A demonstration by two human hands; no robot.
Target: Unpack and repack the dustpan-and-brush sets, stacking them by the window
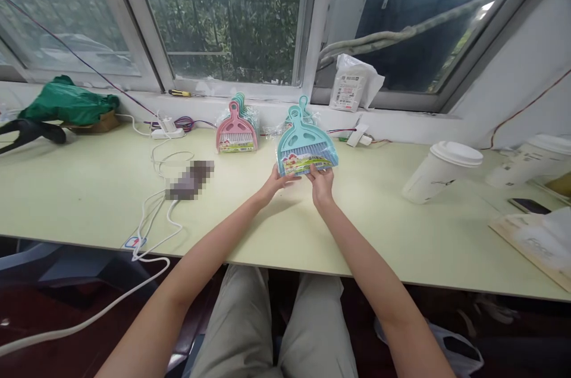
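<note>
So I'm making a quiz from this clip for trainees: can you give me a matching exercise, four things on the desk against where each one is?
Things:
1. teal dustpan set
2. pink dustpan set
3. green bag
4. white lidded cup

Places:
A. far left, below the window
B. lying tilted on the desk, to the right
C. held at its lower edge by left hand and right hand
D. leaning by the windowsill, left of the hands

Pairs: 1-C, 2-D, 3-A, 4-B
</note>
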